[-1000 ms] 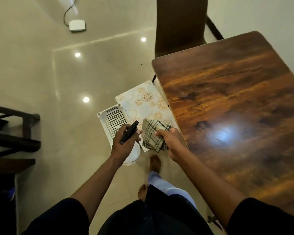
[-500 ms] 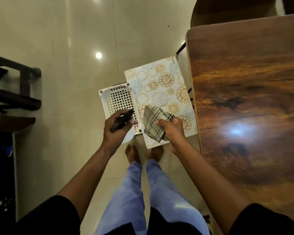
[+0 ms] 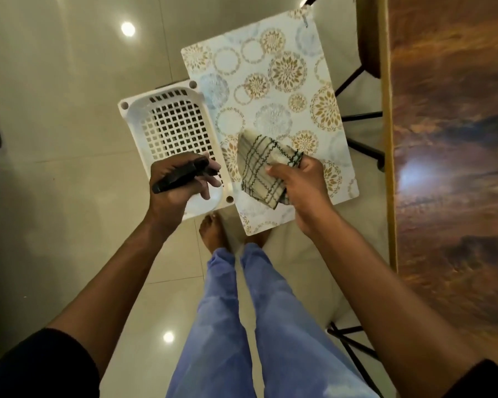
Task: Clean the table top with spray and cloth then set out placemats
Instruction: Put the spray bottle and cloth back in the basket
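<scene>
Head view: left hand (image 3: 179,185) fingers curled round black spray trigger (image 3: 181,175), bottle body mostly hidden under hand, over white basket (image 3: 167,122). Right hand (image 3: 296,188) grips checked cloth (image 3: 262,173) above placemat (image 3: 270,110). Bench (image 3: 454,139) cut off at right edge.

We see a glossy tiled floor (image 3: 55,196) carrying a white lattice basket (image 3: 167,122). Just beside it lies a placemat (image 3: 270,90) with round floral prints, its support hidden. At the right runs a dark wooden table (image 3: 454,139), its top bare and shining.
</scene>
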Tool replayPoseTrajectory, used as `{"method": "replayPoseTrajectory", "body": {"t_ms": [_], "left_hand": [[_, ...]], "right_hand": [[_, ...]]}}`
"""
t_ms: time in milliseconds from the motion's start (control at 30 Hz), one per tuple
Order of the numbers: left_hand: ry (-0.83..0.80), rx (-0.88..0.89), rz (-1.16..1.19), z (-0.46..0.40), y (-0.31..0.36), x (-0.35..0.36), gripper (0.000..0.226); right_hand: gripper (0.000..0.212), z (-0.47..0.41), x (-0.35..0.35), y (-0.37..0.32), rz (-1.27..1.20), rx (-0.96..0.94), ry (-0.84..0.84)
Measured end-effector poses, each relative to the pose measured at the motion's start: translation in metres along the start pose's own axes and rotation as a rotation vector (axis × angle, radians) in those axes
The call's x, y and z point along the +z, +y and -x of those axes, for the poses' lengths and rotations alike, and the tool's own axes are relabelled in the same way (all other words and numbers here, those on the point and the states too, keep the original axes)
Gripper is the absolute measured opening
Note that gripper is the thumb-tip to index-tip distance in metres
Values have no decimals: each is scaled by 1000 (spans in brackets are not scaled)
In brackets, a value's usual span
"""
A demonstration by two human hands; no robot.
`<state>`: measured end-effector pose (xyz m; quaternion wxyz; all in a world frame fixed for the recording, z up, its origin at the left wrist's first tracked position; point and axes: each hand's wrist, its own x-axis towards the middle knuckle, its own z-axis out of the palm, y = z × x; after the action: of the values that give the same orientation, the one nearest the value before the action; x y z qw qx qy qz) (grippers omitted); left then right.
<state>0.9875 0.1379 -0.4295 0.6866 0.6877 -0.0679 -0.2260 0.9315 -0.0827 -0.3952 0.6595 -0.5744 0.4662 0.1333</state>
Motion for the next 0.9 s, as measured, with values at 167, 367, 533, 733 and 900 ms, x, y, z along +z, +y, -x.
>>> {"method": "replayPoseTrajectory", "body": {"t_ms": [167,367,533,733,900], "left_hand": [[-97,47,-51,-7,-17,-4,44],[-82,78,-143,-11,-34,-7,35],[-62,95,-230,-7,-50,-11,26],[-56,20,-187,-4,-59,-4,28],[-14,-236,-225,29,-93,5,37]], "right_hand": [[16,-10,6,8,28,-12,-3],[16,-16,14,11,51,-36,-7],[13,-19,18,10,48,-47,-33],[16,-20,20,12,29,-67,-46],[19,-21,24,14,7,-69,-55]]}}
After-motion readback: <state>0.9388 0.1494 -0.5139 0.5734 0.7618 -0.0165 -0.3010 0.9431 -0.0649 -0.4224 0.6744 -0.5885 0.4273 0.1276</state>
